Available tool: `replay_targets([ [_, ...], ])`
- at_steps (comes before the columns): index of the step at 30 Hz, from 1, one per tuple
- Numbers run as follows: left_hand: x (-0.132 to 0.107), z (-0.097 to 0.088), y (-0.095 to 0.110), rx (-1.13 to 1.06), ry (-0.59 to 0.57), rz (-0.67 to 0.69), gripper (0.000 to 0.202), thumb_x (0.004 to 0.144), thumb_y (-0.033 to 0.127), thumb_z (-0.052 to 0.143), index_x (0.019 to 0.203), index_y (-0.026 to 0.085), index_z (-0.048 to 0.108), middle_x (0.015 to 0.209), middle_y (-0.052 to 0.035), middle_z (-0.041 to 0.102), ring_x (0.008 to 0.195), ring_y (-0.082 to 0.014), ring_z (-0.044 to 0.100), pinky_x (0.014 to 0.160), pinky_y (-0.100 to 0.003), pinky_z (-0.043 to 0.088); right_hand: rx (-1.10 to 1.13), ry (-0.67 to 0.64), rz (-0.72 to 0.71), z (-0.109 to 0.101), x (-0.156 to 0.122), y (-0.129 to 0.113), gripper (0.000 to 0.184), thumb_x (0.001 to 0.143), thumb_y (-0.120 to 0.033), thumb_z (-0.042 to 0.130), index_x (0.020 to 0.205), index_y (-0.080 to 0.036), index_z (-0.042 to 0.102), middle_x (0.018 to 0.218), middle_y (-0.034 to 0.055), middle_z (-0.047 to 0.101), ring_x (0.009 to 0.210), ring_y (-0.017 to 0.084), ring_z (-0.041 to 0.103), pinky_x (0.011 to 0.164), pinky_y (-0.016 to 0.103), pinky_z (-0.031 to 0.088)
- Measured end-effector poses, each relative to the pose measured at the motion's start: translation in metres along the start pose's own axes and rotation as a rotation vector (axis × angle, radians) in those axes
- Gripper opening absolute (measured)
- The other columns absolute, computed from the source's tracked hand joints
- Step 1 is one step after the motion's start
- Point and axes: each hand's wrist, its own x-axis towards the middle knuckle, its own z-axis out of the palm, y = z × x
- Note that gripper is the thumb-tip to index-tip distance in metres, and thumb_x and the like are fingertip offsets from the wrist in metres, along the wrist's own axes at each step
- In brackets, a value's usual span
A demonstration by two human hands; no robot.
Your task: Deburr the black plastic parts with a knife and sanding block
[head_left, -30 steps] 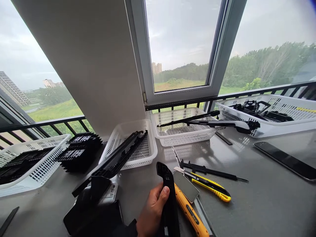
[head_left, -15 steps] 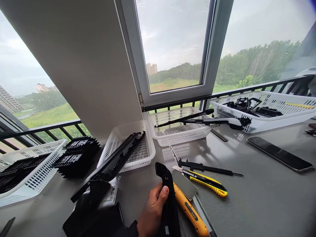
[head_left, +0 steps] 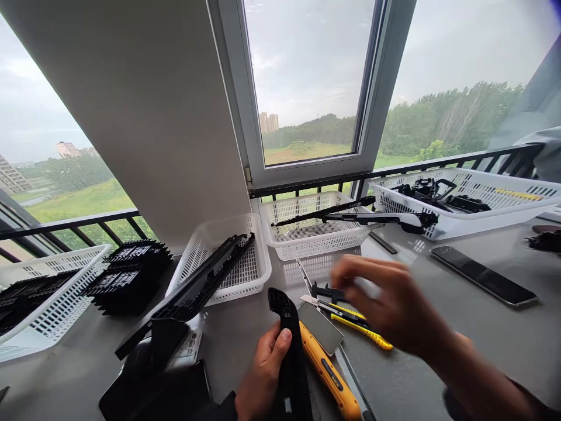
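Note:
My left hand (head_left: 263,365) is wrapped around a long black plastic part (head_left: 290,351) with a curved, hollow top end, held upright near the table's front. My right hand (head_left: 383,298), slightly blurred, hovers over the yellow utility knife (head_left: 372,334) and the black caliper (head_left: 326,290). Its fingers are bent and apart from the thumb, and nothing shows between them. Part of the knife and most of the caliper are hidden behind it. Beside the held part lie an orange-yellow tool (head_left: 331,374) and a grey flat rectangular piece (head_left: 322,328).
White baskets stand along the window: one (head_left: 219,286) carries long black strips (head_left: 219,269), another (head_left: 315,248) black and white parts, a third (head_left: 473,222) black pieces. Black ribbed parts (head_left: 127,280) are stacked at left, by another basket (head_left: 56,318). A dark phone-like slab (head_left: 484,275) lies right.
My right hand has come into view from the right, over the knife and caliper. My left hand keeps hold of the black part; the view has shifted slightly.

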Motion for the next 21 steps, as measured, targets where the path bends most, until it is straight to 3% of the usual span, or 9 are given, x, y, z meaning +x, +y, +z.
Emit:
replay_targets([
  [3,0.004,-0.005,-0.015,-0.078,0.096,-0.003,0.07,0.084,0.066,0.078,0.134,0.017,0.073,0.119,-0.0138,0.081,0.132,-0.0389,0.066,0.118,-0.047,0.05,-0.096,-0.26,0.118,0.032,0.026,0.039,0.013,0.084,-0.009,0.063,0.085,-0.019,0.071,0.084,0.0012,0.071,0.081,0.018,0.064,0.076,0.031,0.051],
  [7,0.008,-0.01,-0.034,-0.162,0.067,0.004,0.082,0.082,0.062,0.081,0.149,0.018,0.063,0.114,-0.0137,0.082,0.117,-0.0376,0.074,0.109,-0.049,0.055,-0.172,-0.419,0.107,0.064,0.019,0.059,0.042,0.08,-0.023,0.074,0.122,-0.019,0.075,0.105,0.0072,0.071,0.106,0.029,0.062,0.097,0.043,0.052],
  [9,0.008,-0.011,-0.038,-0.175,0.054,-0.006,0.088,0.082,0.061,0.081,0.155,0.019,0.057,0.112,-0.0135,0.082,0.11,-0.0358,0.076,0.105,-0.047,0.057,-0.175,-0.452,0.077,0.07,0.011,0.054,0.055,0.079,-0.028,0.077,0.133,-0.019,0.072,0.114,0.0098,0.069,0.114,0.031,0.059,0.104,0.048,0.05],
  [13,0.006,-0.012,-0.036,-0.178,0.018,-0.034,0.09,0.083,0.062,0.08,0.157,0.017,0.055,0.104,-0.0128,0.082,0.097,-0.0334,0.078,0.096,-0.044,0.06,-0.191,-0.49,0.087,0.067,0.005,0.044,0.06,0.077,-0.03,0.078,0.136,-0.022,0.072,0.124,0.0107,0.064,0.118,0.032,0.057,0.108,0.05,0.049],
  [19,0.004,-0.012,-0.034,-0.113,0.048,-0.047,0.091,0.08,0.068,0.08,0.151,0.016,0.059,0.103,-0.0128,0.081,0.102,-0.0352,0.077,0.1,-0.047,0.058,-0.244,-0.481,0.136,0.069,-0.001,0.045,0.075,0.073,-0.045,0.088,0.142,-0.022,0.068,0.138,0.0124,0.062,0.127,0.036,0.055,0.116,0.055,0.042],
  [21,0.004,-0.013,-0.034,-0.077,0.067,-0.049,0.093,0.079,0.071,0.079,0.15,0.015,0.058,0.106,-0.0133,0.081,0.102,-0.0343,0.076,0.1,-0.045,0.057,-0.255,-0.466,0.142,0.072,-0.002,0.043,0.066,0.074,-0.042,0.088,0.135,-0.02,0.071,0.138,0.0129,0.062,0.127,0.036,0.055,0.115,0.055,0.043],
])
